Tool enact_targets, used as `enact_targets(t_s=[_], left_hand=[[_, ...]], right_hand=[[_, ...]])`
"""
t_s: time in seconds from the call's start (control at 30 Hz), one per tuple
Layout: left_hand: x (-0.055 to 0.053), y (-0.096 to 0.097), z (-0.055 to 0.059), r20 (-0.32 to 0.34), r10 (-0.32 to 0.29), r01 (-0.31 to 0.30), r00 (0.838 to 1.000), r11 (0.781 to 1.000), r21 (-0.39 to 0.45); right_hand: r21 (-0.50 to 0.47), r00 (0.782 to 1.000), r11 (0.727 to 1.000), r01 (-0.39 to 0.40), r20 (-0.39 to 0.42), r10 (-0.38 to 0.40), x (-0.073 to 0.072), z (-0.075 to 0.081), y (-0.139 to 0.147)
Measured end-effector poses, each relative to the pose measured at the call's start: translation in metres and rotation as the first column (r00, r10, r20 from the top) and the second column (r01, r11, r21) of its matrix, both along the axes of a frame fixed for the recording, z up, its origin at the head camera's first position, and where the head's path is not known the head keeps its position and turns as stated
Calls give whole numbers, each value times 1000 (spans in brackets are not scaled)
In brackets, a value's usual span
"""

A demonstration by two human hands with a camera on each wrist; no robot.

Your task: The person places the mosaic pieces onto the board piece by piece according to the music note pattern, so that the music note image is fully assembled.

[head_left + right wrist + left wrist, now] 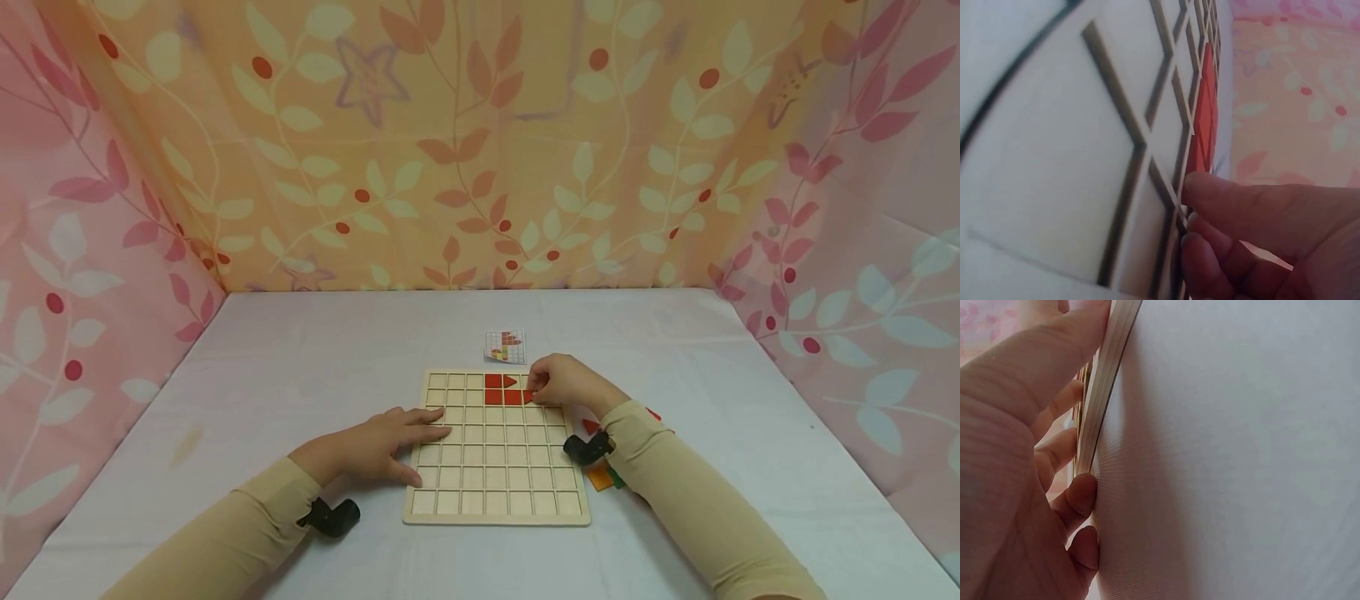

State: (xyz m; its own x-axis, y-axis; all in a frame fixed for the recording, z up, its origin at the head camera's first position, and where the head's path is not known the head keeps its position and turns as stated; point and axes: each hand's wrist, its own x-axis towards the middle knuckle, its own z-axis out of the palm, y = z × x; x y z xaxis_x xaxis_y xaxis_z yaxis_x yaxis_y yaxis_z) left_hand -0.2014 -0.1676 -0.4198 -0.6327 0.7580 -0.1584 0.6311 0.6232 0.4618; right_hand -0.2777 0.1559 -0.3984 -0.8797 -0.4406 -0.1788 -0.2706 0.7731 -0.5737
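A wooden grid board (472, 516) lies on the white table. My left hand (371, 446) rests at its left side, fingers spread onto the border cells. In the left wrist view the thumb lies along the board's edge (1100, 394). At the board's top right, my right hand (570, 385) pinches a red triangle piece (528, 397) in the second row; its fingertips partly cover it. In the right wrist view the thumb tip sits right at the red piece (1197, 156). Red squares (492, 381) and another red triangle (510, 382) occupy neighbouring cells.
A small printed pattern card (506, 346) lies just beyond the board. Loose pieces, including a red triangle (590, 426) and an orange piece (600, 477), lie to the right, partly under my right forearm. Patterned curtains (480, 208) enclose the table's back and sides.
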Motion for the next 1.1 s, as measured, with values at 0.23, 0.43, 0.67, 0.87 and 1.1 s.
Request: enact_targets(t_s=[0.23,0.43,0.67,0.87,1.1], left_hand=[[0,1,0,14,8,-8,1000,1000,-3],[1,1,0,15,4,-4,1000,1000,2],[1,2,0,22,7,-7,1000,1000,1],[0,1,-1,18,6,-6,1000,1000,-1],[-1,0,-3,13,11,-11,1000,1000,-9]], right_hand=[[3,1000,1000,21,21,-21,0,7,19],[16,997,999,39,63,-40,4,13,46],[35,990,996,79,111,-82,17,16,73],[26,980,993,112,165,-115,30,15,93],[51,970,990,133,198,-141,41,3,103]])
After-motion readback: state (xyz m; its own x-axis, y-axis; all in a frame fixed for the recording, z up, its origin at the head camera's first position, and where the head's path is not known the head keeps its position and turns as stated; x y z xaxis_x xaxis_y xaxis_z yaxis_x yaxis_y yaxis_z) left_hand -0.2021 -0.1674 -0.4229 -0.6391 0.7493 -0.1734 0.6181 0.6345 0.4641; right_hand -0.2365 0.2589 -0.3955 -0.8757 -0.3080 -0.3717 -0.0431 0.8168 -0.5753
